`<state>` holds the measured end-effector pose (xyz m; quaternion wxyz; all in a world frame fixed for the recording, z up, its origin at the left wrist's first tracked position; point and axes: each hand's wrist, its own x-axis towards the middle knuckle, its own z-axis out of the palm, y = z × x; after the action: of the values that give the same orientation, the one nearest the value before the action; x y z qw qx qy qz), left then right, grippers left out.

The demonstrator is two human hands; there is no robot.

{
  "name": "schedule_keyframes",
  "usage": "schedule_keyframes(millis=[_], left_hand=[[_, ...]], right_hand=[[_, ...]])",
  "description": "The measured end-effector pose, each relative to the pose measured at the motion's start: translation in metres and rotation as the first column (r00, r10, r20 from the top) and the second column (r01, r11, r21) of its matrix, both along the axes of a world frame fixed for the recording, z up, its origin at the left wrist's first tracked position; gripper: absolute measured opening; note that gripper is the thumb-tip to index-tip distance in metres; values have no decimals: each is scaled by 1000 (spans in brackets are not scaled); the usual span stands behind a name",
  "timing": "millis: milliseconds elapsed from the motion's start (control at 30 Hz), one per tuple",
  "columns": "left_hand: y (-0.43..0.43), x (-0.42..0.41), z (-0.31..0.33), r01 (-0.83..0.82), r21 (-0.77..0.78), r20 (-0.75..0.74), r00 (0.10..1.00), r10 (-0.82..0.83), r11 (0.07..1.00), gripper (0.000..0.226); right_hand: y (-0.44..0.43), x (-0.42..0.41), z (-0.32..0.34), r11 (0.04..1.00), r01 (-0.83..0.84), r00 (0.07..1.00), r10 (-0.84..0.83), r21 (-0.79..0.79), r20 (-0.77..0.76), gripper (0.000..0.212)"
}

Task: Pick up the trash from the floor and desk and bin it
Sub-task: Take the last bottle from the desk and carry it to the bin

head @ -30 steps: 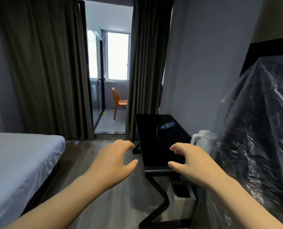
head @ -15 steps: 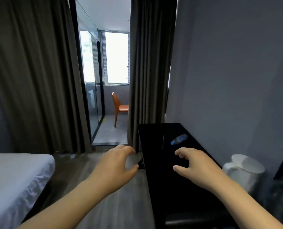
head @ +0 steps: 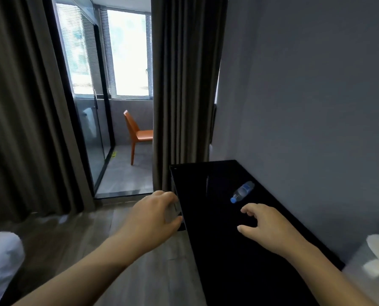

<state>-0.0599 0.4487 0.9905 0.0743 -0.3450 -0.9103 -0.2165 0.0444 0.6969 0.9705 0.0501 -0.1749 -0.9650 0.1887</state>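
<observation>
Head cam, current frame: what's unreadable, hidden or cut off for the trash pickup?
- bottle on the desk: too small in the head view to tell whether it is empty or to read the label.
- white object: blurred and cut by the right edge, so unidentifiable.
- floor: partly hidden by the left hand, its forearm and the desk.
- bed: cut by the left edge.

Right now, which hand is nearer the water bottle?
Right. The right hand is over the desk, just short of the bottle; the left hand is beyond the desk's left edge.
</observation>
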Motion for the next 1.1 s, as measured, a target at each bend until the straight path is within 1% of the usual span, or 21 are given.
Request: schedule_keyframes(millis=[200,267,433,600,733,800,867,933,1000,1100], left_hand=[[29,-131,3,142,-35,12,990,-142,989,44],[45,-165,-1,182,-32,40,983,-181,983,44],[88,-238,-21,229,-66,94,970,-223,971,47],[144,-323,-46,252,-114,107,965,-240,961,46],[213,-399,-66,273,-186,156,957,-246,944,41],[254,-435,-78,303,-215,180,947,-267,929,40],[293,-464,-94,328,-244,210,937,-280,913,39],[326,-487,-113,347,-277,242,927,-285,896,41],[353,-507,-136,362,-311,277,919,-281,879,42],[382,-527,-162,394,-365,348,898,-268,844,42]], right_hand=[[19,-96,-18,982,181,983,-179,-61,43,55],[27,-122,-26,969,236,970,-230,-75,73,56],[64,-184,-46,939,335,938,-324,-77,125,59],[136,-264,-88,899,421,901,-400,-116,171,61],[213,-330,-137,830,514,854,-470,-216,224,71],[254,-360,-163,785,552,832,-494,-280,254,70],[290,-389,-187,743,594,803,-528,-307,277,64],[318,-415,-210,687,642,766,-572,-340,293,64],[340,-440,-234,635,681,732,-601,-364,319,71],[358,-463,-269,537,762,645,-677,-363,353,87]])
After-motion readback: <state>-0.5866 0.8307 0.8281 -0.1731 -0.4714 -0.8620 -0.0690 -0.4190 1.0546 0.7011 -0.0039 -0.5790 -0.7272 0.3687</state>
